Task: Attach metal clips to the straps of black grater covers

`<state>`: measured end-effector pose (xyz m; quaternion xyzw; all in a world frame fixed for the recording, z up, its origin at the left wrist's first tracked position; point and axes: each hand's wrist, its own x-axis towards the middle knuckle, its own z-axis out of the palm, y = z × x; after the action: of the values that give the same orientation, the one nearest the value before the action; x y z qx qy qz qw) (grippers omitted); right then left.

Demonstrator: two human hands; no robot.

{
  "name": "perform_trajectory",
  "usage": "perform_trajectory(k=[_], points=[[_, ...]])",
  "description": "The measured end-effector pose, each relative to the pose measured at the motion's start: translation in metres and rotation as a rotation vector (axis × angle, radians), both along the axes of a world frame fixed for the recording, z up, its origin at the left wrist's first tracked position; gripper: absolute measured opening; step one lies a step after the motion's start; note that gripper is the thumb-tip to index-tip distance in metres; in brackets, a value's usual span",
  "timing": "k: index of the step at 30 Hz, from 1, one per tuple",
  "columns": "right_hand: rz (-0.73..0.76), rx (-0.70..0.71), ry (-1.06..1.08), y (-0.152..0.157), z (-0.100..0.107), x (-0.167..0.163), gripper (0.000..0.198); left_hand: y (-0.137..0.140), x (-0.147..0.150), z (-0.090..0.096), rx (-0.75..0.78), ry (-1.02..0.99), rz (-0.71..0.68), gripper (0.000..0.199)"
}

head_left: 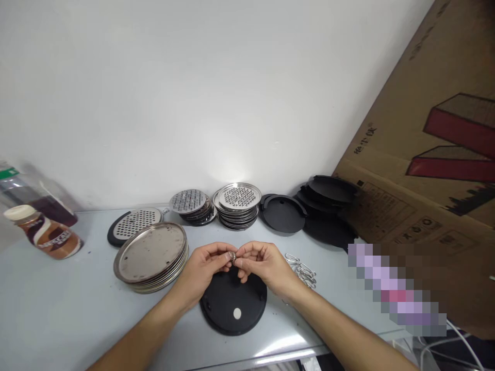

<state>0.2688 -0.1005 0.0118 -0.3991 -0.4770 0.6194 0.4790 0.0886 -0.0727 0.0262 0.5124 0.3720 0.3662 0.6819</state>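
My left hand (211,262) and my right hand (260,262) meet fingertip to fingertip, both pinching a small shiny metal piece (232,256). The fingers cover most of it, so its exact shape is hidden. Right below the hands a round black disc (228,304) lies flat on the table, with a pale round spot near its front edge. The hands hide the disc's far part. To the right of my right hand is a loose heap of bent metal wire clips (303,270), partly behind the forearm.
Round metal plates (150,252) are stacked at left, beside a black-rimmed grater (137,224). Behind stand stacks of grater discs (187,201) (240,198) and black round trays (284,214). A drink bottle (48,232) stands far left; a large cardboard box (417,170) leans at right.
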Motion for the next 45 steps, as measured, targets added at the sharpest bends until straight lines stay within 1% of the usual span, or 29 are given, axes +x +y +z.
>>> perform_trajectory(k=[2,3,6,8,10,13,15,17,19,22,24,26,28,31,33,35,37,40,42,45], points=[[-0.013,0.046,-0.079,-0.002,-0.002,-0.001,0.024,0.001,-0.001,0.001,-0.091,-0.067,-0.038,0.014],[-0.037,0.098,-0.143,-0.003,-0.003,-0.001,0.021,0.001,-0.001,0.001,-0.132,-0.098,-0.048,0.013],[-0.168,0.349,-0.399,-0.008,-0.004,-0.003,0.012,0.001,-0.001,0.000,-0.177,-0.140,-0.031,0.011],[-0.234,0.523,-0.540,-0.011,-0.003,-0.004,0.014,0.001,0.000,-0.001,-0.158,-0.127,-0.001,0.011],[-0.253,0.647,-0.610,-0.013,-0.004,-0.005,0.020,0.000,0.001,-0.001,-0.123,-0.099,0.034,0.012],[-0.300,0.777,-0.646,-0.013,-0.007,-0.005,0.026,0.000,0.002,-0.002,-0.055,-0.053,0.085,0.016],[-0.339,0.826,-0.642,-0.012,-0.009,-0.005,0.026,0.000,0.002,-0.002,-0.020,-0.028,0.107,0.019],[-0.342,0.820,-0.621,-0.011,-0.008,-0.004,0.025,0.000,0.002,-0.002,0.008,-0.004,0.122,0.021],[-0.301,0.727,-0.569,-0.010,-0.006,-0.003,0.023,0.001,0.002,-0.002,0.035,0.023,0.135,0.022],[-0.183,0.477,-0.410,-0.008,0.001,0.000,0.019,0.001,0.001,0.001,0.048,0.054,0.148,0.019],[-0.092,0.312,-0.289,-0.006,0.004,0.002,0.020,0.001,-0.001,0.002,0.024,0.056,0.139,0.017],[-0.029,0.169,-0.176,-0.003,0.006,0.004,0.024,0.001,-0.003,0.001,-0.039,0.029,0.113,0.017],[-0.008,0.066,-0.085,-0.001,0.006,0.005,0.029,0.001,-0.004,0.000,-0.119,-0.031,0.074,0.018],[0.003,-0.002,-0.020,0.000,0.006,0.006,0.032,0.002,-0.004,-0.003,-0.172,-0.085,0.027,0.022],[0.018,-0.033,0.004,0.001,0.005,0.006,0.034,0.001,-0.003,-0.003,-0.133,-0.051,0.032,0.022],[0.011,-0.069,0.025,0.001,0.005,0.005,0.033,0.000,-0.001,-0.002,-0.048,0.020,0.061,0.023],[-0.007,-0.077,0.036,0.002,0.004,0.005,0.032,-0.002,0.000,0.000,0.047,0.094,0.080,0.024],[-0.030,0.013,-0.025,0.001,0.003,0.003,0.030,-0.003,0.001,0.003,0.116,0.147,0.088,0.024],[-0.074,0.142,-0.143,-0.002,0.001,0.001,0.026,-0.003,0.002,0.003,0.110,0.145,0.107,0.023],[-0.192,0.422,-0.417,-0.007,0.001,-0.002,0.013,-0.002,0.002,0.002,0.085,0.121,0.142,0.022]])
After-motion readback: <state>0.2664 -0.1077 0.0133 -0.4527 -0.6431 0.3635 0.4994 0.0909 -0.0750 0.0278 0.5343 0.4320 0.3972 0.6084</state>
